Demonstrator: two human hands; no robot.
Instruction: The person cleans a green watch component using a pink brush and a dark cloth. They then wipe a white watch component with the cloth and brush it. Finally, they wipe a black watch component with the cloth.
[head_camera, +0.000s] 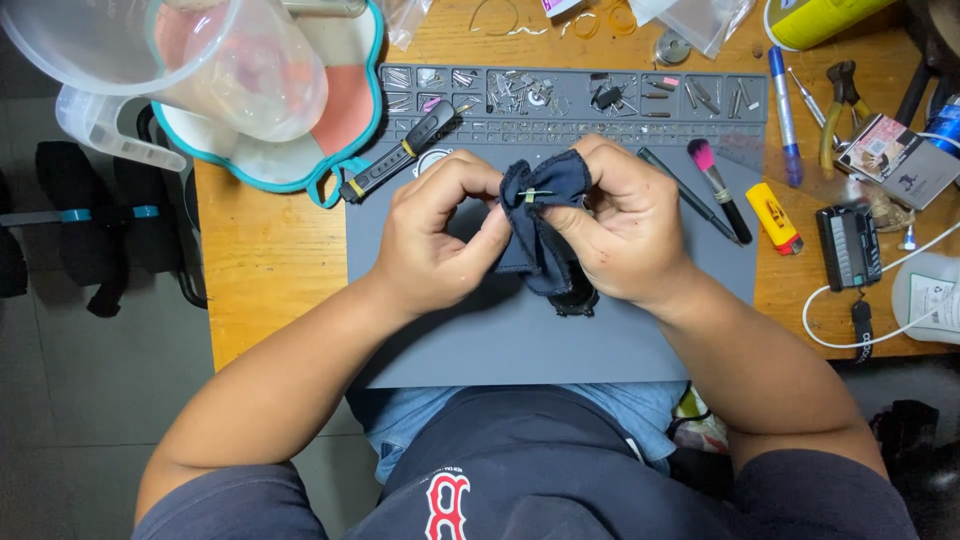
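Above the grey work mat (520, 340), the left hand (435, 235) and right hand (625, 230) both pinch a crumpled dark blue cloth (545, 235), fingers closed on its folds, a small pale pin-like piece showing there. Beyond lie a black-handled tool (400, 152), a pink-tipped brush (718, 190) and the wooden worktop (265, 260).

Two bare forearms are extended forward from the bottom corners of the view and angled inward, so that the hands are brought together at the centre. The left hand (435, 235) is curled, its thumb and forefinger pressed into a pinch. The right hand (620, 225) is curled likewise, fingers bent inward, fingertips set close to those of the left.
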